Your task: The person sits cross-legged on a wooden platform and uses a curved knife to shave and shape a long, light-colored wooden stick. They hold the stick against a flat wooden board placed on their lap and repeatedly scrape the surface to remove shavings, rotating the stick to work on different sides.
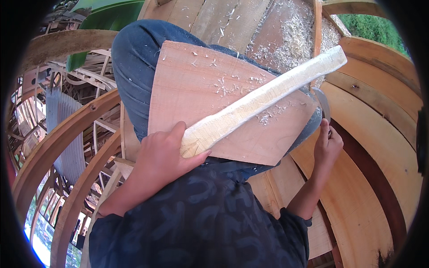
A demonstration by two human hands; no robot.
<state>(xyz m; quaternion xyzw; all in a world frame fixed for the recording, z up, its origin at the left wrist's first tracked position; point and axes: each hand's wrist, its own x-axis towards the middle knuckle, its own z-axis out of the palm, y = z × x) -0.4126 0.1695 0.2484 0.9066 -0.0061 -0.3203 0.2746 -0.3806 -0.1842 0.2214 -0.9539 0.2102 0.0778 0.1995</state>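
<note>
My left hand (161, 152) is closed round the near end of a long pale wooden bar (259, 100), with the thumb along its lower edge. The bar slants up to the far right across a flat reddish board (196, 98) that lies over my lap. Beyond the board's right edge, my right hand (329, 142) grips a knife with a curved metal blade (322, 102); its handle is mostly hidden in the fingers. The blade points upward, just below the bar's far part and apart from it. Small curled shavings (223, 85) are scattered on the board.
My bent knees (134, 67) support the board. A pile of wood shavings (297, 38) covers planks at the far right. Curved planking (357, 129) rises on my right; bowed wooden ribs (67, 129) stand on my left, with a corrugated sheet (65, 129) beyond.
</note>
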